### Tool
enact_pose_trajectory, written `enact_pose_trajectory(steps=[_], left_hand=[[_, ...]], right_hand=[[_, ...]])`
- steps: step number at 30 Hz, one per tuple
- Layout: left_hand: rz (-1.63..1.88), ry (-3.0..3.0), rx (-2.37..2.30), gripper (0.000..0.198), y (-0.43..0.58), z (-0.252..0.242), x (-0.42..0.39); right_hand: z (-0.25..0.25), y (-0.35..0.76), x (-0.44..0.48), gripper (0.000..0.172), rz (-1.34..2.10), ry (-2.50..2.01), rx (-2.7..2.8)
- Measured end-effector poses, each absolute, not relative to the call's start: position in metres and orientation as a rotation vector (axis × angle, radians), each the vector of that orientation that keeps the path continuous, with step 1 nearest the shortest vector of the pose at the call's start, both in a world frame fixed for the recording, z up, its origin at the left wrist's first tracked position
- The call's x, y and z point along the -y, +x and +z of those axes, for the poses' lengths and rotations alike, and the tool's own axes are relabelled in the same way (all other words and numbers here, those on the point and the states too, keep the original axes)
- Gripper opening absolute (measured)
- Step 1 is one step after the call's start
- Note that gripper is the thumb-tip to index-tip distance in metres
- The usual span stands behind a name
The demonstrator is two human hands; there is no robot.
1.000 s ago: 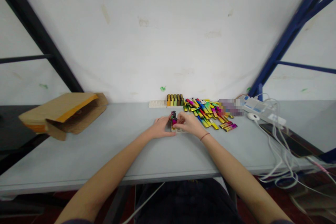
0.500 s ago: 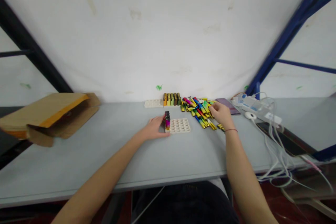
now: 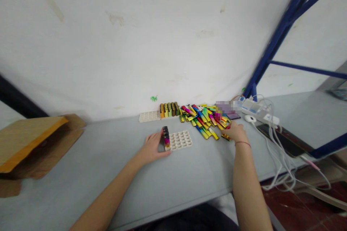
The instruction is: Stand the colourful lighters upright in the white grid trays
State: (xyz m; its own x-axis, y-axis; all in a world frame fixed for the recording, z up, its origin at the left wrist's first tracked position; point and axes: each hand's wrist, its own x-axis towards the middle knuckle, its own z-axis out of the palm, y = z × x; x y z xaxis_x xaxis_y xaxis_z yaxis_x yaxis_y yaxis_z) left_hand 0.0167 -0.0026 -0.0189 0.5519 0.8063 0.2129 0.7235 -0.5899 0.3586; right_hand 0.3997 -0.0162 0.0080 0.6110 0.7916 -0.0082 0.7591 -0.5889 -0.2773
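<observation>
The left hand [image 3: 152,148] curls around a small upright bunch of glossy lighters [image 3: 166,138], gripping it against the left edge of a pale dimpled plastic tray [image 3: 181,140]. The right arm [image 3: 245,173] stretches forward, its fingertips [image 3: 229,125] at the near edge of a heap of shiny striped lighters [image 3: 202,120]; whether they grip one, I cannot tell.
</observation>
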Motion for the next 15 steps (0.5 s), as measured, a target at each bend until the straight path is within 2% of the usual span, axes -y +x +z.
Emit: enact_pose_trajectory(steps=[3,8,12,15], left_hand=[[0.525,2.556,-1.292,0.084,0.016,-0.019,0.001],[0.542,2.561,-1.303,0.082,0.016,-0.02,-0.002],[0.53,2.556,-1.317,0.079,0.017,-0.017,-0.001],[0.512,2.575,-1.307,0.078,0.017,-0.016,0.001]], right_hand=[[0.005,0.402,0.017,0.044,0.192,-2.502,1.273],[0.002,0.41,0.014,0.049,0.274,-2.403,1.295],[-0.002,0.414,0.013,0.037,0.318,-2.375,1.299],[-0.001,0.415,0.014,0.035,0.247,-2.318,1.267]])
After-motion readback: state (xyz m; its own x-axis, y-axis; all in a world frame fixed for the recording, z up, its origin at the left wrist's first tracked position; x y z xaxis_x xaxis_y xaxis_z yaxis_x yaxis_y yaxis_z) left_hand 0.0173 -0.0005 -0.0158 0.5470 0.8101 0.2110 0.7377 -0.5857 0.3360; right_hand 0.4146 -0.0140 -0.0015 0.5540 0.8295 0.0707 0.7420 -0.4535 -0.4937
